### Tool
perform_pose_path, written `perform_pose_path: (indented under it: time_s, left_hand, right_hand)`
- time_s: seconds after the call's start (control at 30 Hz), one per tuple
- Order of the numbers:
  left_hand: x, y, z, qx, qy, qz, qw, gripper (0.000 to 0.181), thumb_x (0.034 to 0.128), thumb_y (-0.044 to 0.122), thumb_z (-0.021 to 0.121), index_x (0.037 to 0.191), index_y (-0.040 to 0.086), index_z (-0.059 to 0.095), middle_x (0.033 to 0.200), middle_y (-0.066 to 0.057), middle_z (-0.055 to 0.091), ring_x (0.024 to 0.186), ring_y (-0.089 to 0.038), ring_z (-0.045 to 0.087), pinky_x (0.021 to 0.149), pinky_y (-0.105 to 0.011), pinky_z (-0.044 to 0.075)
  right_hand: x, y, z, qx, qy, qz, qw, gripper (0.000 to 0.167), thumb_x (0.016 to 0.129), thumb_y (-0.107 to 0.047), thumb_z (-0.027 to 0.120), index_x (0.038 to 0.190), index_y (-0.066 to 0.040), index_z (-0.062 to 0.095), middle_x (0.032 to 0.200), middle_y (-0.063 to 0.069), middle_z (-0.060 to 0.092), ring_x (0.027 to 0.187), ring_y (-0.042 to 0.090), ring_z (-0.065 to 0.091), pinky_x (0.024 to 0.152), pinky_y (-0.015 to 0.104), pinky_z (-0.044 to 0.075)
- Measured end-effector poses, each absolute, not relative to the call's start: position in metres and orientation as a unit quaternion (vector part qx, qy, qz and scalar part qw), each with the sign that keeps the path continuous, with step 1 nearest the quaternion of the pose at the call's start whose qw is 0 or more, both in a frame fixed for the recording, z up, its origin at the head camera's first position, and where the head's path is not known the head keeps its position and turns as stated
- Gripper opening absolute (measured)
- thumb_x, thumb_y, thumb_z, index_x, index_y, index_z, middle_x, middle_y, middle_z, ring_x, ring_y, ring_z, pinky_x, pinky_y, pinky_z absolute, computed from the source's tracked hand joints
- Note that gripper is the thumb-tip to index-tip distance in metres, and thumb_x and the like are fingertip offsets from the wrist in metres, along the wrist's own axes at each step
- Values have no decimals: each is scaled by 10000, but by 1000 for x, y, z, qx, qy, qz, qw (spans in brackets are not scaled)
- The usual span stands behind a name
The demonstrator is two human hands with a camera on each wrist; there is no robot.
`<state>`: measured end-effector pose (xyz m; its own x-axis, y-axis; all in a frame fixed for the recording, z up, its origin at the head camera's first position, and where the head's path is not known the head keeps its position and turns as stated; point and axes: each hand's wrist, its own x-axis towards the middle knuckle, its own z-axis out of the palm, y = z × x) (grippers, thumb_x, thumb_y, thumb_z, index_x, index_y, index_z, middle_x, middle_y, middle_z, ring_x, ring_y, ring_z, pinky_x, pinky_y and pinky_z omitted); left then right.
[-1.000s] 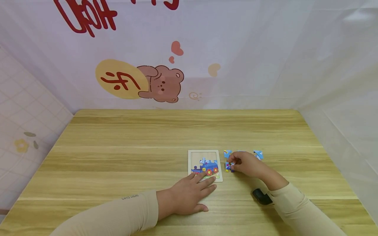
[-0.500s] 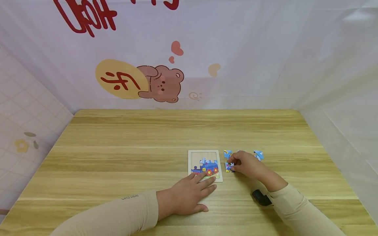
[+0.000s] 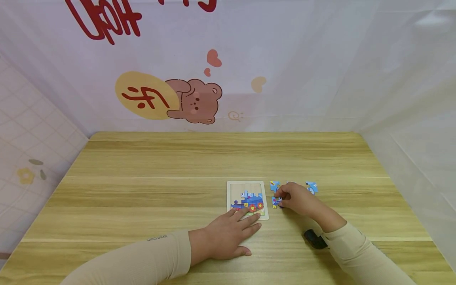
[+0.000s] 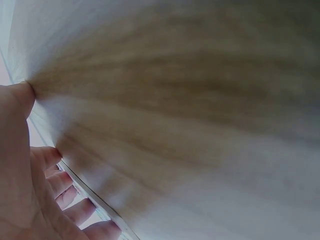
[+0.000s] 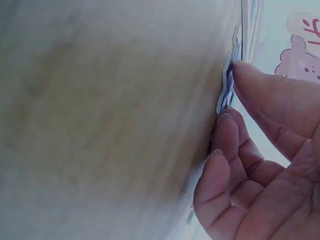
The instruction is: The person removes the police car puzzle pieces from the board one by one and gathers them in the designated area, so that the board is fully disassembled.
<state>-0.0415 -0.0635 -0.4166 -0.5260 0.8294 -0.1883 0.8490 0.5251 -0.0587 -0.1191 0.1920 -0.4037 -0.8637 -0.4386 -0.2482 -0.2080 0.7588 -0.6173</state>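
Note:
My left hand (image 3: 229, 235) lies spread with its fingers straight, the fingertips over the near edge of a shallow wooden puzzle tray (image 3: 246, 186). Inside the tray, joined pieces form part of a blue train picture (image 3: 254, 201) with red wheels; its far part shows bare wood. Just right of the tray, my right hand (image 3: 297, 201) pinches a blue puzzle piece (image 3: 274, 202) with a yellow patch between thumb and fingers, low at the tabletop. The right wrist view shows the thumb and a fingertip at the edge of the blue piece (image 5: 227, 87).
Beyond the right hand lie more loose pieces, a light blue one (image 3: 274, 185) and another at the right (image 3: 311, 187), some partly hidden. A black object (image 3: 315, 239) is at the right wrist. White printed cloth (image 3: 285, 99) hangs behind the wooden table (image 3: 160, 166).
The piece in the right fingers has tilted and shifted very slightly. The left hand and the tray have stayed in place.

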Motion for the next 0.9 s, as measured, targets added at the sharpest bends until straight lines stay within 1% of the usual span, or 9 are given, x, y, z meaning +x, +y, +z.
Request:
perform_pose_path:
  time_s: [0.07, 0.17, 0.33, 0.53, 0.6, 0.73, 0.9]
  left_hand:
    - [-41, -63, -417, 484, 870, -72, 66, 660, 972, 623, 311, 1513, 245, 339, 1589, 24, 241, 1433, -243, 264, 1107, -379, 323]
    - [-41, -63, -417, 485, 870, -73, 60, 659, 972, 623, 311, 1510, 244, 345, 1587, 23, 248, 1430, -244, 271, 1102, -380, 330]
    - [-41, -64, -418, 482, 871, -77, 53, 655, 972, 619, 320, 1508, 243, 351, 1585, 20, 255, 1427, -248, 279, 1096, -386, 339]
    - [-41, -63, -418, 484, 870, -79, 53, 653, 974, 615, 322, 1507, 240, 352, 1585, 17, 257, 1426, -251, 281, 1095, -385, 341]
    - [-41, -63, -418, 484, 870, -78, 55, 652, 976, 613, 320, 1509, 238, 350, 1585, 14, 255, 1428, -253, 278, 1096, -387, 340]
    - [-41, -63, -417, 486, 869, -79, 52, 651, 975, 612, 323, 1506, 236, 356, 1583, 12, 261, 1427, -255, 279, 1095, -388, 342]
    - [-41, -64, -418, 488, 868, -81, 42, 650, 973, 613, 335, 1498, 232, 371, 1578, 7, 274, 1420, -254, 289, 1094, -385, 342]
  right_hand:
    - [-119, 193, -404, -176, 916, -306, 191, 91, 849, 9, 688, 928, -33, 673, 841, 19, 589, 760, 144, 525, 685, 308, 468]
    - [-120, 192, -403, -180, 918, -307, 174, 89, 863, -36, 693, 949, -31, 673, 851, 21, 593, 767, 148, 512, 684, 305, 457]
    - [-123, 184, -399, -188, 923, -303, 143, 146, 866, -80, 705, 1000, -30, 677, 890, 36, 591, 794, 163, 499, 707, 321, 452]
    - [-124, 169, -396, -194, 914, -324, 149, 186, 874, -40, 680, 1057, -9, 667, 979, 71, 610, 849, 185, 538, 752, 351, 480]
    - [-124, 164, -396, -198, 912, -327, 150, 190, 880, -43, 677, 1067, -11, 664, 977, 64, 606, 855, 181, 537, 765, 353, 479]
    - [-126, 153, -395, -208, 912, -322, 145, 189, 875, -41, 684, 1061, -15, 667, 925, 45, 592, 824, 167, 529, 739, 335, 474]
    - [-129, 141, -395, -202, 916, -313, 150, 183, 873, -60, 692, 1054, -38, 680, 950, 43, 603, 833, 174, 542, 720, 323, 480]
